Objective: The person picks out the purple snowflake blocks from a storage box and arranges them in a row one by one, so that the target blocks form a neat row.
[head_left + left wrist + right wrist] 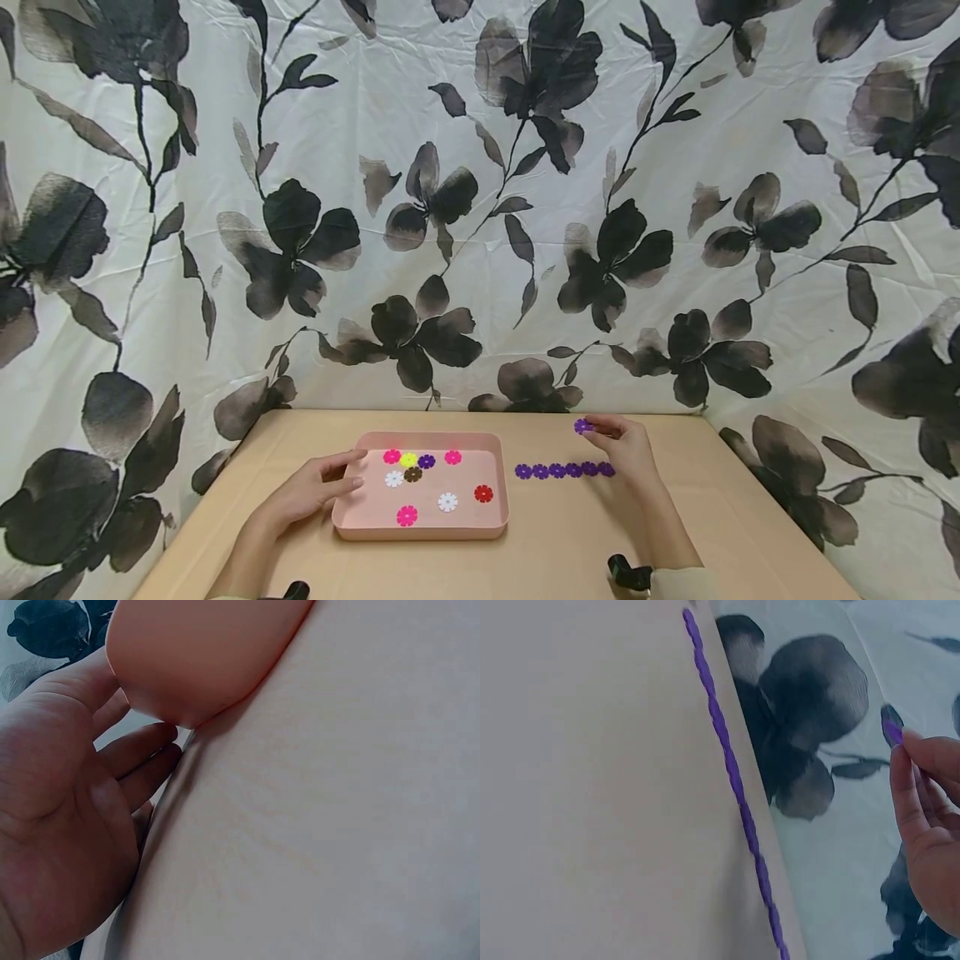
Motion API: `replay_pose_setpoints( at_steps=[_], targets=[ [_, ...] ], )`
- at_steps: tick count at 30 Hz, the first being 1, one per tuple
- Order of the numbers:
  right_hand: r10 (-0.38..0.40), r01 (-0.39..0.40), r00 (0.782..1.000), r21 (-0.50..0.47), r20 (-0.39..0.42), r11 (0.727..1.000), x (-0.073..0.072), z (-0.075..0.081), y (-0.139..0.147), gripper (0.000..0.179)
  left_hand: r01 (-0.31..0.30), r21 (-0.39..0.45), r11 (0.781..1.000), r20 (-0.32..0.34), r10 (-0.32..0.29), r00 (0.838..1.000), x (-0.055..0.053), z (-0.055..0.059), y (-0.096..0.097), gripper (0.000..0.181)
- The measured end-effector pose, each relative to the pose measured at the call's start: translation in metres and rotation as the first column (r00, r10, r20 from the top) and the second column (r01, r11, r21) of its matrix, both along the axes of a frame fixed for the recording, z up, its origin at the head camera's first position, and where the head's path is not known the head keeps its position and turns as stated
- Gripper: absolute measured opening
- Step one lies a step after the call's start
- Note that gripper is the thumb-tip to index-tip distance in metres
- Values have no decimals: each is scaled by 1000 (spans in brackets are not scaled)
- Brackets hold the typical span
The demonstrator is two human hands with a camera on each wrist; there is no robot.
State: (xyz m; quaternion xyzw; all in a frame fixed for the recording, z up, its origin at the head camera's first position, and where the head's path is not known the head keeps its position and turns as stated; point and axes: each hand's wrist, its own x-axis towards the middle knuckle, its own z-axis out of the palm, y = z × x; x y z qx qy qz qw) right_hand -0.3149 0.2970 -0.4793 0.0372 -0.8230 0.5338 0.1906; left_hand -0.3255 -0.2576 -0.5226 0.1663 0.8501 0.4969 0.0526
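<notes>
My right hand (630,450) pinches a purple flower piece (582,426) between thumb and fingertips, above the table's far part. In the right wrist view that flower (893,733) shows edge-on at the fingertips. Nearer than it, a row of several purple flower pieces (557,471) lies on the table, right of the pink tray (420,533). My left hand (303,493) touches the tray's left side with fairly straight fingers. In the left wrist view the tray's corner (195,660) hides part of that hand.
Inside the tray lie loose flower pieces: pink (407,516), white (447,502), red (483,493), yellow (408,459), brown (412,474) and purple (426,462). The tan table (555,558) ends at a floral cloth (525,250) behind. Black straps sit at both wrists.
</notes>
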Motion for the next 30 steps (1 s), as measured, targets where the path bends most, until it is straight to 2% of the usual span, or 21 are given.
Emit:
replay_pose_setpoints(
  at_steps=[5, 9, 15, 24, 30],
  targets=[
    [-83, 85, 995, -30, 49, 996, 3, -3, 25, 33, 4, 15, 1000, 7, -4, 1000, 0, 0, 0, 59],
    [-122, 126, 988, -49, 91, 991, 7, -6, 41, 36, 7, 23, 1000, 13, -7, 1000, 0, 0, 0, 59],
    [-184, 193, 970, -46, 157, 980, 15, -12, 62, 39, 14, 13, 1000, 2, -14, 1000, 0, -1, 0, 59],
    [-234, 251, 948, -57, 216, 966, 23, -18, 79, 39, 19, 22, 1000, -2, -19, 1000, -1, -2, 0, 58],
    [-277, 289, 931, -17, 237, 957, 27, -28, 88, 37, 16, 36, 999, 10, -17, 1000, -1, -3, 0, 58]
  ],
)
